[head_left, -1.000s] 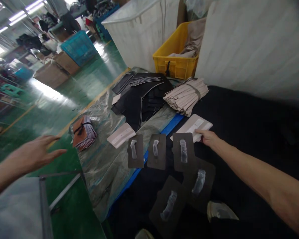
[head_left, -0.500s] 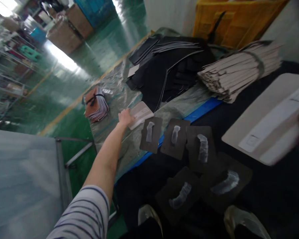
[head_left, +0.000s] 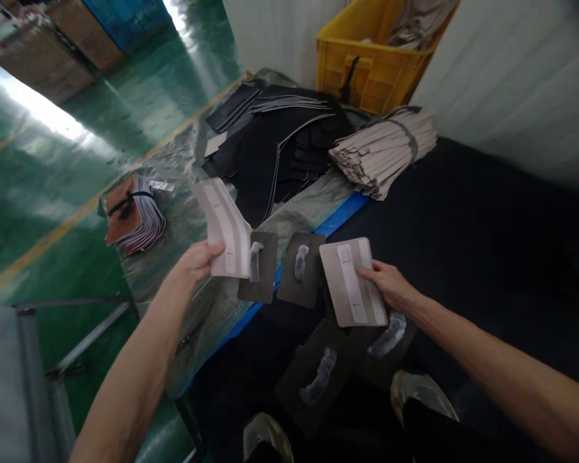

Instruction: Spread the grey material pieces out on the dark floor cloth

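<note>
A stack of brown and white pieces (head_left: 135,217) lies at the far left on the plastic sheet (head_left: 193,321). The left hand (head_left: 195,262) pinches the lower edge of a pale card (head_left: 224,226), lifted and bent above the sheet. Just right of it, two dark panels (head_left: 302,270) lie side by side. The right hand (head_left: 388,286) grips another pale card (head_left: 352,280) by its right edge, fingers closed on it, over more dark panels. Behind lie black sheets (head_left: 270,151), a tied bundle of strips (head_left: 383,151) and a yellow crate (head_left: 367,71).
</note>
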A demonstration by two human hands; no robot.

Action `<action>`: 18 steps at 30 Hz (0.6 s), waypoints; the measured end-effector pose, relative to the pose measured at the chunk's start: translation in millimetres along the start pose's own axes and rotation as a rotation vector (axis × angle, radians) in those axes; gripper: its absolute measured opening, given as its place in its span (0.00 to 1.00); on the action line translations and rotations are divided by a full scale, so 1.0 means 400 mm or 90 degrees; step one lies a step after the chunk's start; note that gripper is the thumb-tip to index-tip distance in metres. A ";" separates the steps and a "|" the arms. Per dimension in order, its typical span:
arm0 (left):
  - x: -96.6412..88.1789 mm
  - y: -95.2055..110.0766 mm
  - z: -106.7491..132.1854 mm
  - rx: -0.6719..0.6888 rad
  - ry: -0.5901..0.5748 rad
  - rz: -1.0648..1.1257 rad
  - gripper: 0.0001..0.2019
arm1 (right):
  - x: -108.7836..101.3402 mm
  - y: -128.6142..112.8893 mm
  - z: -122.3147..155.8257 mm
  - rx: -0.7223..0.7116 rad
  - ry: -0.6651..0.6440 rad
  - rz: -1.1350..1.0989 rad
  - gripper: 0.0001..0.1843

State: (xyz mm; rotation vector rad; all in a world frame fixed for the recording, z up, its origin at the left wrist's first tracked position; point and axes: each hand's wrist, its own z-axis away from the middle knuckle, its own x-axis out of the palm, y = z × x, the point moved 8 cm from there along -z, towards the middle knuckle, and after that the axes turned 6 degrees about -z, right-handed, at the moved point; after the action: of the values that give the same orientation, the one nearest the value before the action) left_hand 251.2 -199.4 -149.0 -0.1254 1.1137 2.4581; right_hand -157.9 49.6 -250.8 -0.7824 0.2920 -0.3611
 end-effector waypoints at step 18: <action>0.253 0.048 0.057 0.130 -0.204 0.094 0.34 | -0.110 -0.122 0.133 -0.051 -0.064 -0.187 0.25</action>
State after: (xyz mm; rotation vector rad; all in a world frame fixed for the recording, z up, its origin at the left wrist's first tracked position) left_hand 154.1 -158.5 -146.2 0.4117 1.2537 2.3603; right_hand -187.1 70.0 -174.0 -0.9224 0.0970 -0.5872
